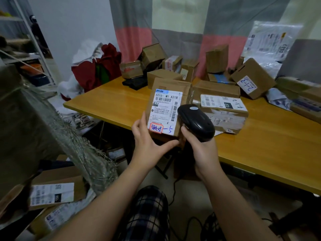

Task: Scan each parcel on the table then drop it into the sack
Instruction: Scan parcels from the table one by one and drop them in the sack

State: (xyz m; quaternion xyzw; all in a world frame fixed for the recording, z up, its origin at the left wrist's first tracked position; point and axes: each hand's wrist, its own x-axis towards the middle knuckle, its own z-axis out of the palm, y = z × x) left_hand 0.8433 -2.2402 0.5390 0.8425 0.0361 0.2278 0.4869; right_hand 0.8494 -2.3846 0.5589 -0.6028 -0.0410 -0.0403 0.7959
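Observation:
My left hand (147,141) grips a brown cardboard parcel (161,94) from below, holding it tilted up over the table's near edge. Its white shipping label (165,108) faces me. My right hand (199,150) grips a black handheld barcode scanner (196,122), whose head sits right at the label's right side. The woven sack (73,136) stands open at the lower left, with labelled parcels (53,193) lying inside it. Several more cardboard parcels, such as the flat one (224,108) behind the scanner, lie on the table.
The wooden table (260,140) runs from centre to right, with parcels piled along its back against a striped curtain (173,32). A red bag (97,70) sits beyond the table's left end. A shelf rack (22,40) stands at far left. Black cables (191,223) trail on the floor.

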